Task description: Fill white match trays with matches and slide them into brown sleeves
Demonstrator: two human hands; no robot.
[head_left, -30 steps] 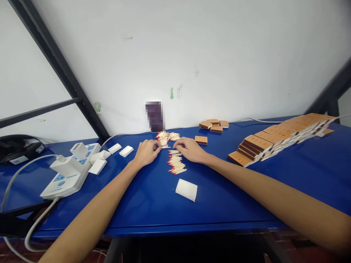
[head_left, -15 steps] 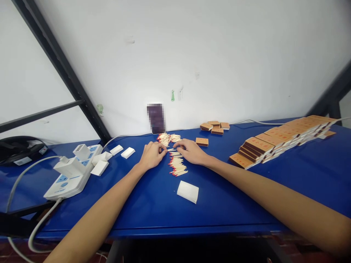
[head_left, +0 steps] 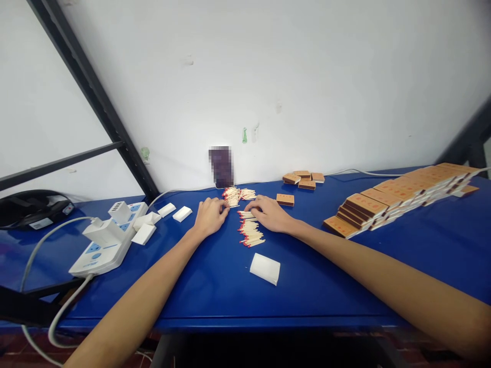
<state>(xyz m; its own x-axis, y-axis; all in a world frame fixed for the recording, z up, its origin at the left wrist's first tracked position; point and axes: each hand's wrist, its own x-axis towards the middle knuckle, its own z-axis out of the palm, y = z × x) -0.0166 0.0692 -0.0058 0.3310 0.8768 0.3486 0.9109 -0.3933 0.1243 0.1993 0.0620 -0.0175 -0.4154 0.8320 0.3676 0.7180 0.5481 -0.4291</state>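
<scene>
Matches (head_left: 252,232) are lying in a row mid-bench, red heads pointing left. Nearest the front edge of the blue bench (head_left: 207,301), a white rectangular block (head_left: 265,269) is resting flat, apart from the row. Farther left, a power strip (head_left: 102,258) is carrying plugged-in adapters. At the row's far end, the right hand (head_left: 271,214) is curling inward, its thumb and forefinger close together at the sticks; whether it is gripping one cannot be told. Opposite, the left hand (head_left: 210,215) is bending its fingers with a narrow opening just beside a loose heap (head_left: 231,197) of matches; its grip, too, is unclear. The step in hand appears to be arranging sticks from heap to row. The next move is probably calling for a light fingertip pinch and parallel alignment, without disturbing neighbouring sticks. To the right, stacked matchboxes (head_left: 367,203) are stepping upward; a single matchbox (head_left: 285,200) is lying nearer the hands. Beyond, a small matchbox group (head_left: 307,185) is sitting near the white wall (head_left: 326,102), where a dark blurred panel (head_left: 223,166) is standing upright.
</scene>
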